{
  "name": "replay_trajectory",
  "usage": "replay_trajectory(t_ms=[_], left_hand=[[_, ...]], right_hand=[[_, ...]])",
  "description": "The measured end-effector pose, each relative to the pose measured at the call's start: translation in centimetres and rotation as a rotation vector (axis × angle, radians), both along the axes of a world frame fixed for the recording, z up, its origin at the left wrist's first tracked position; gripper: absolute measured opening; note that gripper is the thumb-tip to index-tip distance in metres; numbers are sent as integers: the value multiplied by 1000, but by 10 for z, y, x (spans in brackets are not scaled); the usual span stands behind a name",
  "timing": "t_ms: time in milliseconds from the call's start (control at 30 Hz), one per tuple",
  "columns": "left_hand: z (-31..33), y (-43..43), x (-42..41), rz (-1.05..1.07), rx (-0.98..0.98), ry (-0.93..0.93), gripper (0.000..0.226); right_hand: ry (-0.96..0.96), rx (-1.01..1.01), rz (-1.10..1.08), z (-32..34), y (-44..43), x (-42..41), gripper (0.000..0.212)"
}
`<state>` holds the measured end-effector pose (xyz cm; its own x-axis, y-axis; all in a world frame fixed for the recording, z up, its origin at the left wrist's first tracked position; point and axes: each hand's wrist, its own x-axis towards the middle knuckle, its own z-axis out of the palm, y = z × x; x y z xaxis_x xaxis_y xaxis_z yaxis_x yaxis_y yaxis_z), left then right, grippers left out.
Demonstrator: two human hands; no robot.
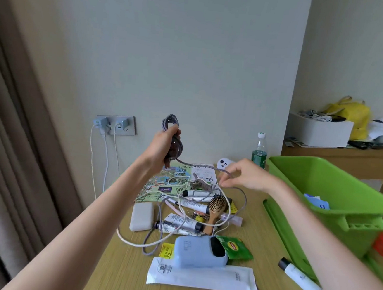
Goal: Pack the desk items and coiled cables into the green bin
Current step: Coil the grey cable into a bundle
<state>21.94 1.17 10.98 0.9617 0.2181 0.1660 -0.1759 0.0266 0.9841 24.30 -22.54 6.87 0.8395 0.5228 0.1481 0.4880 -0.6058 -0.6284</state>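
Cable: a grey-purple braided cable (171, 119) is hanging in the air above the worktop (111, 268). Part of it is wound into loops, and the rest is trailing down as a loose strand into the pile below.
Left hand: the left hand (163, 143) is raised, its fingers curling round the wound loops and gripping them.
Right hand: the right hand (247, 177) is pinching the loose strand between thumb and fingertips, lower than the left hand and to its right.
Green bin: the green bin (337, 183) is standing open at the right side of the worktop, with a blue and white packet lying inside.
Pile: a white cable (128, 239), a hairbrush (217, 205), several tubes and a blue power bank (198, 252) are lying tangled under the hands.
Edges: a white tube (301, 279) is lying near the front right, just beside the bin. A wall is closing off the back, and a curtain is hanging at the left.
Open room: a strip of bare worktop is running between the pile and the bin.
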Motion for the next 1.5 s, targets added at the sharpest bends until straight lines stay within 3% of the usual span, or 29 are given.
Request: replay_trajectory(t_ms=[233, 433, 700, 900, 1067, 1200, 1500], left_hand=[[-10, 33, -69, 10, 395, -101, 33], [-13, 44, -98, -68, 716, -273, 34], [7, 43, -118, -204, 771, -303, 41], [25, 26, -114, -107, 716, -179, 25], [37, 21, -111, -176, 365, -181, 21], [41, 15, -104, -198, 190, -155, 22], [27, 6, -87, -192, 123, -219, 35]], right_hand=[[-170, 151, -76, 0, 23, -54, 12], [-313, 280, -108, 42, 56, -73, 12], [-300, 476, 75, 103, 86, -89, 17], [-289, 534, 138, 128, 87, -87, 18], [-143, 638, 113, 112, 75, -72, 21], [41, 718, 154, 81, 67, -63, 27], [168, 767, 209, 58, 77, -65, 39]])
